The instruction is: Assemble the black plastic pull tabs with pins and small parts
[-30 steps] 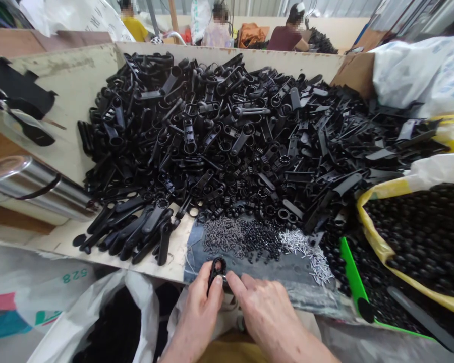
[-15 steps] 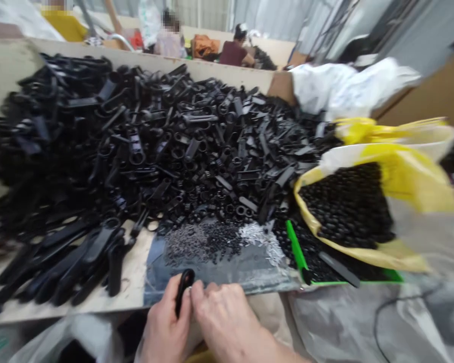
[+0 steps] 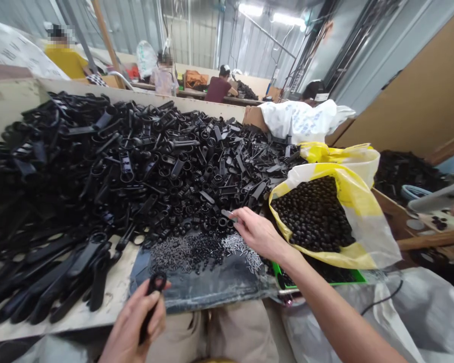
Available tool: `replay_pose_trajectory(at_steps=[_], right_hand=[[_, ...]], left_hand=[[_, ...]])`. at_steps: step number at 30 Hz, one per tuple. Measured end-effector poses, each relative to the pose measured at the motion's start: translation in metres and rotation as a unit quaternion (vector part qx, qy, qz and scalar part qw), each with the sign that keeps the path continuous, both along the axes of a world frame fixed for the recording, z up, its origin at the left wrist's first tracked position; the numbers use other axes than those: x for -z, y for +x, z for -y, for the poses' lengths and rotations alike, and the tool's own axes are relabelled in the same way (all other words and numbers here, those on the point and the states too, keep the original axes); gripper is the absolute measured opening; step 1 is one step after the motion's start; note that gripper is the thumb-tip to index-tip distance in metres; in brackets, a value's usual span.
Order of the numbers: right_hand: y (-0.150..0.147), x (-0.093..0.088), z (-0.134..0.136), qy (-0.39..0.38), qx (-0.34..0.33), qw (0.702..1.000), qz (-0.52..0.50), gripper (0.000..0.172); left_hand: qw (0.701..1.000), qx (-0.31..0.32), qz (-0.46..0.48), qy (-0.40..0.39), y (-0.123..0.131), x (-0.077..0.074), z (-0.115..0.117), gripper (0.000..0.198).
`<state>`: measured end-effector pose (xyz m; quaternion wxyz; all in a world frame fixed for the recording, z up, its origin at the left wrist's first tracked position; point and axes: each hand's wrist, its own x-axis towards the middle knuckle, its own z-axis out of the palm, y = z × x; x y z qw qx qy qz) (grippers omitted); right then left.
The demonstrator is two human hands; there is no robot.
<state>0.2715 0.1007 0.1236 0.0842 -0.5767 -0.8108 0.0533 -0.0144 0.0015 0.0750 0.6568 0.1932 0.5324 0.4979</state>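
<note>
My left hand point(image 3: 134, 322), at the lower left, is closed around a black plastic handle point(image 3: 158, 282) whose ring-shaped end points up. The rest of that handle is mostly hidden by the fingers. My right hand point(image 3: 255, 232) reaches out over the pile, thumb and fingertips pinching one end of a small flat grey plastic strip point(image 3: 228, 215). Beside it lie small black rings point(image 3: 222, 222). Under the right hand is a heap of silvery pins point(image 3: 234, 244). Small black parts point(image 3: 204, 252) and greyish-brown bits point(image 3: 166, 254) lie to the left of the pins on a dark mat point(image 3: 212, 292).
A large heap of black plastic parts point(image 3: 136, 151) fills the bench. Longer black handles point(image 3: 75, 267) lie front left. At right stand a yellow-white bag point(image 3: 366, 217) of black beads point(image 3: 314, 212) and a green tray point(image 3: 357, 276). Several people point(image 3: 217, 88) sit beyond.
My right hand has left the left hand and stretched forward to the grey strip in the pile. My left hand has shifted left, still holding the handle. The view has tilted up.
</note>
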Motion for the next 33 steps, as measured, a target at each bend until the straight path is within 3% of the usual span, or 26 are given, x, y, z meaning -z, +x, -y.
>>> replay_pose_trajectory(at_steps=[4, 8, 13, 15, 17, 19, 21, 25, 27, 30, 33], right_hand=[[-0.007, 0.005, -0.053, -0.010, -0.051, 0.997, 0.059, 0.033], [-0.014, 0.010, -0.074, -0.009, -0.095, 0.992, 0.086, 0.021], [0.006, -0.005, -0.079, 0.036, -0.106, 0.992, 0.061, 0.006], [0.015, -0.008, -0.070, 0.075, -0.085, 0.993, 0.023, 0.013], [0.013, -0.006, -0.051, 0.123, -0.034, 0.988, -0.090, 0.023], [-0.002, 0.004, -0.024, 0.130, 0.050, 0.949, -0.283, 0.033], [-0.031, 0.020, 0.010, 0.018, 0.114, 0.880, -0.460, 0.041], [-0.100, 0.056, 0.069, -0.224, 0.209, 0.653, -0.693, 0.053], [-0.125, 0.069, 0.086, -0.285, 0.226, 0.581, -0.728, 0.057], [-0.141, 0.077, 0.096, -0.330, 0.227, 0.526, -0.750, 0.059], [-0.146, 0.078, 0.099, -0.339, 0.229, 0.507, -0.759, 0.061]], left_hand=[[0.998, 0.024, 0.058, 0.001, 0.023, -0.001, -0.002, 0.033], [0.996, 0.042, 0.083, 0.011, 0.024, 0.000, -0.004, 0.038], [0.993, 0.071, 0.097, -0.004, 0.011, -0.002, -0.006, 0.040], [0.995, 0.060, 0.080, 0.006, 0.009, -0.003, -0.007, 0.041], [0.997, 0.045, 0.056, 0.016, 0.010, -0.004, -0.007, 0.039], [0.998, 0.026, 0.051, 0.029, 0.014, -0.004, -0.007, 0.036], [0.997, 0.001, 0.058, 0.050, 0.019, -0.005, -0.008, 0.034], [0.990, -0.066, 0.099, 0.079, 0.028, -0.007, -0.009, 0.041], [0.986, -0.092, 0.119, 0.072, 0.031, -0.008, -0.010, 0.047], [0.987, -0.084, 0.111, 0.076, 0.033, -0.008, -0.009, 0.040], [0.988, -0.075, 0.103, 0.084, 0.034, -0.007, -0.008, 0.034]])
